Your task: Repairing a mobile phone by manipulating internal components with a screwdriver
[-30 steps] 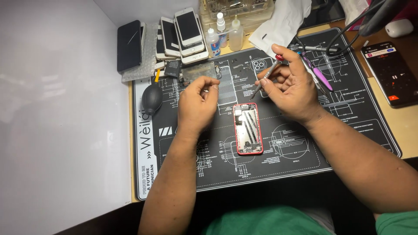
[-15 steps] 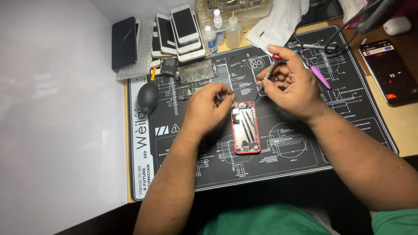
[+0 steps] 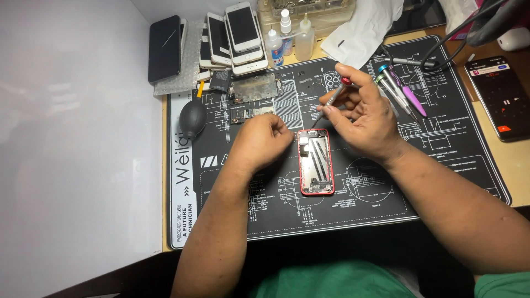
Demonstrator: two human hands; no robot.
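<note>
An opened red phone (image 3: pixel 316 163) lies on the black work mat (image 3: pixel 386 187) (back shell up, insides showing). The left hand (image 3: pixel 262 140) rests curled beside its top corner, fingers together, holding nothing visible. The right hand (image 3: pixel 359 118) pinches a screwdriver (image 3: pixel 330 102) above it. Farther back, stacked phones (image 3: pixel 234 36).

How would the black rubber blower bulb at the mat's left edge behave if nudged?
The blower bulb looks rounded and teardrop-shaped, so it would probably roll or wobble. It seems soft and hollow, likely light. Lying on the work mat, it may grip rather than slide.
</note>
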